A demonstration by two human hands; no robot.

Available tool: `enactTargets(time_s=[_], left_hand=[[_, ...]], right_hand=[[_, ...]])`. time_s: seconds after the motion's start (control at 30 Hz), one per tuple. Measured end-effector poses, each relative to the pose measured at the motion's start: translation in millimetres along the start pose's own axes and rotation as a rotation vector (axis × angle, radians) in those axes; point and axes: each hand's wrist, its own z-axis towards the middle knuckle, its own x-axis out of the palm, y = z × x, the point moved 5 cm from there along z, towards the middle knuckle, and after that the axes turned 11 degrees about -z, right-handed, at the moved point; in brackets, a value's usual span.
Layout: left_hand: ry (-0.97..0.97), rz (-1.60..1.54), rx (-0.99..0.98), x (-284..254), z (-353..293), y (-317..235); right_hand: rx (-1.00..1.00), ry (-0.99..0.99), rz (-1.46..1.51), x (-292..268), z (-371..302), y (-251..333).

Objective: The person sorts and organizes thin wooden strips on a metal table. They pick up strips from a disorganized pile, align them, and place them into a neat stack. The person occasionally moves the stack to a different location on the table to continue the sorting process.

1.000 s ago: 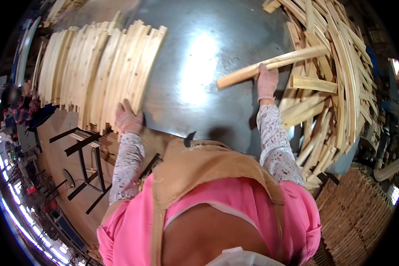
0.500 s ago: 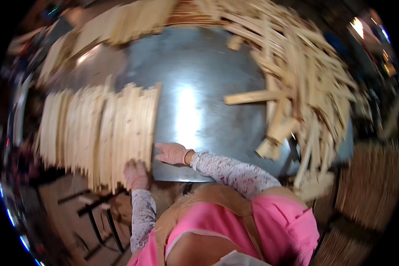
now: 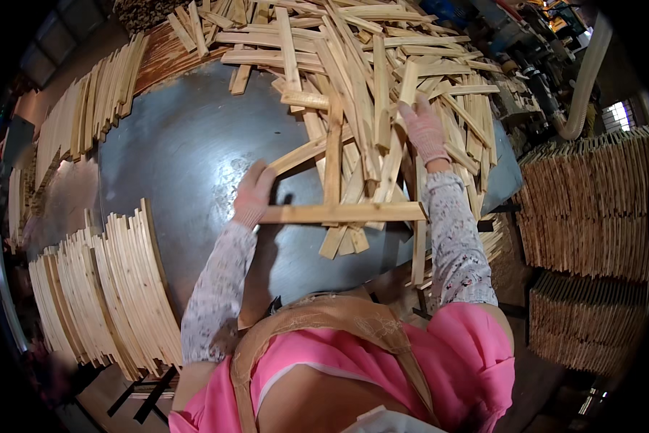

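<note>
My left hand (image 3: 252, 193), in a pink glove, is closed at the left ends of two pale wooden strips. One strip (image 3: 346, 212) lies crosswise near me; the other slants up into a jumbled pile. Which of them the fingers grip, I cannot tell. Farther right, my gloved right hand (image 3: 425, 131) reaches over the pile with its fingers bent onto a lengthwise wooden strip (image 3: 409, 81). Its fingertips are partly hidden among the wood. Loose wooden strips (image 3: 353, 79) lie across one another around that hand.
A row of wooden strips (image 3: 122, 281) lies side by side at the near left of the grey metal tabletop (image 3: 187, 144). Another row (image 3: 97, 101) lies at the far left. Tall stacks of strips (image 3: 588, 209) stand at the right, below a pale hose (image 3: 584, 86).
Both hands have left the near-left row of strips and moved right, to the loose pile. The view has turned to the right with them.
</note>
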Motion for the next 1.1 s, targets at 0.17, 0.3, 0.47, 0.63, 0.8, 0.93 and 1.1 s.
enactTargets(time_s=[0.17,0.3,0.47,0.63,0.8,0.93,1.1], left_hand=[[0.209,-0.215,-0.063,144,75,-26],[0.308,-0.388,-0.196,163,63,-36],[0.172,-1.011,-0.418,132,-10,-18],[0.084,-0.937,-0.412,56,-90,16],[-0.04,-0.707,-0.452,-39,-193,61],[-0.553,-0.131,-0.4,-138,-311,99],[-0.583,0.935,-0.669,-242,-411,116]], right_hand=[[0.058,0.064,-0.165,8,34,74],[-0.219,0.123,-0.226,32,18,143],[-0.388,-0.032,-0.134,71,-55,211],[-0.644,0.04,0.374,103,-146,263],[-0.804,0.154,0.564,83,-234,310],[-0.601,0.253,0.108,88,-246,281],[-0.399,0.052,0.016,133,-251,278]])
